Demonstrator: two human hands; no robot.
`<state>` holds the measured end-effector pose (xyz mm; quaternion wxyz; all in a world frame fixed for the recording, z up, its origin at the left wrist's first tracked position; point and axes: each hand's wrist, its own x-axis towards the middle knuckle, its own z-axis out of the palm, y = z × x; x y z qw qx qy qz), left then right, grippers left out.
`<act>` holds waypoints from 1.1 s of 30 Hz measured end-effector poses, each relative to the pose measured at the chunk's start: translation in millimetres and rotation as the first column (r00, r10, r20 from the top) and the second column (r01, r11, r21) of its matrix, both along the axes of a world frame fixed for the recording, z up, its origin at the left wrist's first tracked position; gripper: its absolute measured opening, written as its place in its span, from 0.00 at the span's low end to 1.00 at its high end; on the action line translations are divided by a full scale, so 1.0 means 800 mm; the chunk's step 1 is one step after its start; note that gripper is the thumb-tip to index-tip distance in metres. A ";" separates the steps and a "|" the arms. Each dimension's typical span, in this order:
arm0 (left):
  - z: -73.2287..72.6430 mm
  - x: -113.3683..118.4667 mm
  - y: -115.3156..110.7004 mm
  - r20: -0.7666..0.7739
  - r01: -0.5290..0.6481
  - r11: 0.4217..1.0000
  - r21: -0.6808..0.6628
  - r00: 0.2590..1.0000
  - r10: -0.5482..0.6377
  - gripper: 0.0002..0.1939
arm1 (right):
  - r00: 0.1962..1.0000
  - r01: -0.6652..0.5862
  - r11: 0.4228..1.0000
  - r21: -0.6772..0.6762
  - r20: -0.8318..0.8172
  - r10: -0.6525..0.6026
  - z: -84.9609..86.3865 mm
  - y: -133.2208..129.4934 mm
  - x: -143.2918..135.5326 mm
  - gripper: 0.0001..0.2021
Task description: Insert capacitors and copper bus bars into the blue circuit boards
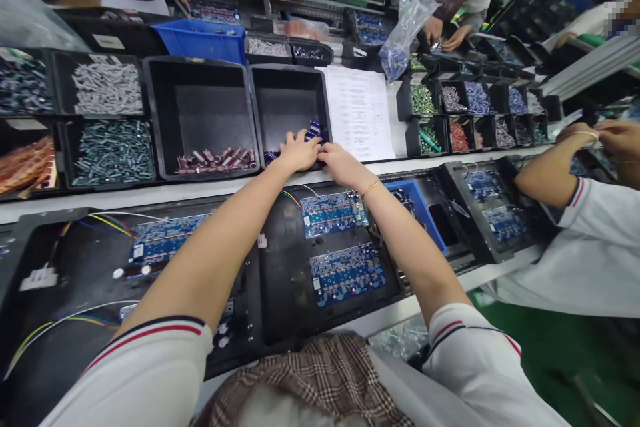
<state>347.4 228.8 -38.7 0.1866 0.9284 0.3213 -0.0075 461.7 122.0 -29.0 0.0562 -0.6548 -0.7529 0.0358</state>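
Both my hands are at the front of a black bin (290, 97) that holds a few dark blue cylindrical parts (313, 129), which look like capacitors. My left hand (300, 150) reaches over its front wall, fingers apart and bent down among these parts. Close beside it, my right hand (343, 165) is at the bin's front right corner, thumb and fingers drawn together; anything between them is hidden. Below my forearms, an upper blue circuit board (333, 215) and a lower blue circuit board (347, 273) lie in a black tray (280, 280).
Left of my hands stands a bin of brown parts (217, 160), then bins of green parts (113, 153) and white parts (107, 87). Printed sheets (360, 113) lie to the right. A blue tray (425, 213) sits beyond my right forearm. A co-worker's arm (550, 160) is at right; others work opposite.
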 end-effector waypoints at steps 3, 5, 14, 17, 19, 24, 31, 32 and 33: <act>-0.003 0.003 0.011 -0.030 -0.002 1.000 0.004 1.000 0.002 0.29 | 0.991 -0.007 1.000 0.023 -0.131 0.010 0.000 0.001 0.010 0.15; -0.002 -0.002 0.017 -0.050 0.024 1.000 -0.003 0.998 -0.024 0.31 | 0.967 -0.016 0.999 0.046 -0.255 0.027 -0.001 0.002 0.018 0.14; -0.003 -0.014 0.023 -0.007 0.156 0.987 0.043 0.988 -0.156 0.29 | 0.808 0.167 0.976 0.137 -0.586 -0.056 0.024 -0.048 0.034 0.11; -0.004 -0.016 0.026 0.001 0.159 0.985 0.067 0.987 -0.159 0.29 | 0.847 0.100 0.992 0.073 -0.530 -0.047 0.037 -0.113 0.031 0.10; -0.005 -0.017 0.025 -0.001 0.159 0.985 0.073 0.987 -0.159 0.29 | 0.870 0.053 0.998 0.016 -0.492 -0.039 0.037 -0.156 0.028 0.10; -0.006 -0.023 0.012 -0.002 0.126 0.988 0.088 0.992 -0.126 0.28 | 0.919 0.096 0.994 -0.052 -0.380 -0.108 0.014 -0.202 0.026 0.11; -0.002 -0.011 0.011 0.289 -0.081 0.995 -0.053 0.953 0.093 0.22 | 0.976 0.101 0.994 -0.043 -0.188 -0.108 0.007 -0.190 0.023 0.11; 0.001 -0.006 0.015 0.402 -0.163 0.970 -0.182 0.888 0.224 0.21 | 0.983 0.094 0.995 -0.037 -0.154 -0.099 0.007 -0.190 0.022 0.11; 0.005 -0.001 0.021 0.492 -0.217 0.905 -0.367 0.780 0.387 0.20 | 0.989 0.079 0.996 -0.033 -0.120 -0.083 0.008 -0.191 0.022 0.11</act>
